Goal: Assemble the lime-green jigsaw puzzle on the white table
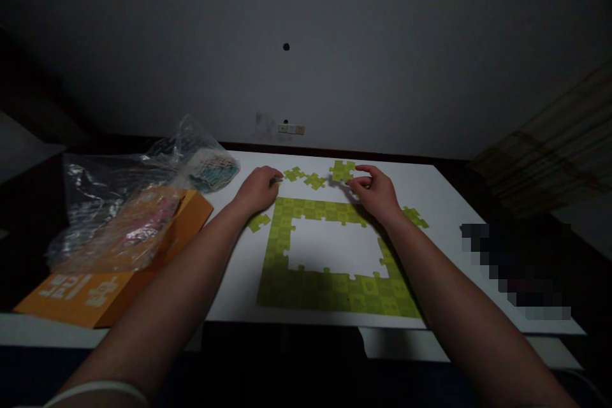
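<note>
In the grip of our right hand (377, 194) we pinch a green puzzle piece (341, 171) above the white worktop (444, 204), beyond the green frame (310, 291). Our left hand (259, 187) curls near two loose pieces (314, 182); we cannot tell whether its grip is closed on anything.

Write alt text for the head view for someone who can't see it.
A person's right hand holds a green puzzle piece over a white table, beyond an unfilled green puzzle border. The left hand is near loose pieces; clear plastic lies on an orange package at left.
</note>
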The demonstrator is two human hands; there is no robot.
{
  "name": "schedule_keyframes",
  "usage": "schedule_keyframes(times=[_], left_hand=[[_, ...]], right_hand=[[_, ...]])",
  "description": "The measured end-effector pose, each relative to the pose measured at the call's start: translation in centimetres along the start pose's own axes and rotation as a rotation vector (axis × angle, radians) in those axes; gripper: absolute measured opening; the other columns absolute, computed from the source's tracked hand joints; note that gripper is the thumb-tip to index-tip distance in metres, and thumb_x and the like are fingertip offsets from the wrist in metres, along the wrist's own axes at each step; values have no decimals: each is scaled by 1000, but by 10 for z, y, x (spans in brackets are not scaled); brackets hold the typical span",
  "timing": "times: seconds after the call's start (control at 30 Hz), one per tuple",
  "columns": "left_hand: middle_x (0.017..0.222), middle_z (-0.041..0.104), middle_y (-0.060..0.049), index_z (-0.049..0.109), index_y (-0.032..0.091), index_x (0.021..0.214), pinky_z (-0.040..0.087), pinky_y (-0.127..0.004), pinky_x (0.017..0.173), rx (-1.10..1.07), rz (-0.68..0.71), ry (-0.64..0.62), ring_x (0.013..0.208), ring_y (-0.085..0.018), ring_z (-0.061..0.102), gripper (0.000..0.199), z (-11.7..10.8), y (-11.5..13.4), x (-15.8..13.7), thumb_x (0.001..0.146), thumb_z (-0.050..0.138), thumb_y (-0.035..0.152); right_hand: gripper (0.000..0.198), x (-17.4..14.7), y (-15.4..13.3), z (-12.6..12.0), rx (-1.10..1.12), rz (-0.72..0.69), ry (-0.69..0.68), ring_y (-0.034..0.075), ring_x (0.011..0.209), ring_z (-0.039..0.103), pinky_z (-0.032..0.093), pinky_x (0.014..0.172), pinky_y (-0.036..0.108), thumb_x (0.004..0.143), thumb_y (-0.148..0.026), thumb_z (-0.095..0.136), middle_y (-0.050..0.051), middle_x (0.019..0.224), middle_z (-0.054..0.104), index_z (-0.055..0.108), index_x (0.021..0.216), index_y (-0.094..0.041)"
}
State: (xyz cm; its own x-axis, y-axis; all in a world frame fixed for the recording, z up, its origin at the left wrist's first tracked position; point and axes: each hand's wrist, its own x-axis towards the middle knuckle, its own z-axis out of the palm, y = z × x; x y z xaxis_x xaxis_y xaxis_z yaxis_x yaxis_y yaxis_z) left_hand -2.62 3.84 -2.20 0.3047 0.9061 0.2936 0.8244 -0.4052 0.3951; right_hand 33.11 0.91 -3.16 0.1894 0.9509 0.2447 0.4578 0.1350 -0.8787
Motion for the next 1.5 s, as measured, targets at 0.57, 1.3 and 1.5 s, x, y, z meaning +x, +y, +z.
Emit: schedule_keyframes(times=[0.57,1.3,1.5], left_hand=[[131,82,-15,86,23,125,56,-53,116,34,-11,-37,127,-37,72,37,-3,2,-1,95,66,29],[130,82,-14,87,24,123,56,-52,114,68,-4,-63,125,-37,71,35,-5,4,-1,96,64,28],[133,82,-14,87,22,123,56,-50,117,91,2,-69,126,-36,72,35,-3,7,-2,97,64,27]], right_hand=[[49,-2,-4,-1,-17,-21,17,29,83,79,62,86,46,86,-44,83,9,98,88,72,130,-26],[78,-18,-34,-12,136,-19,-279,26,79,75,61,78,41,75,-41,86,1,84,82,71,151,-29],[55,-61,-79,0,125,-89,-794,19,67,66,54,68,35,80,-33,80,-2,76,75,81,135,-26]])
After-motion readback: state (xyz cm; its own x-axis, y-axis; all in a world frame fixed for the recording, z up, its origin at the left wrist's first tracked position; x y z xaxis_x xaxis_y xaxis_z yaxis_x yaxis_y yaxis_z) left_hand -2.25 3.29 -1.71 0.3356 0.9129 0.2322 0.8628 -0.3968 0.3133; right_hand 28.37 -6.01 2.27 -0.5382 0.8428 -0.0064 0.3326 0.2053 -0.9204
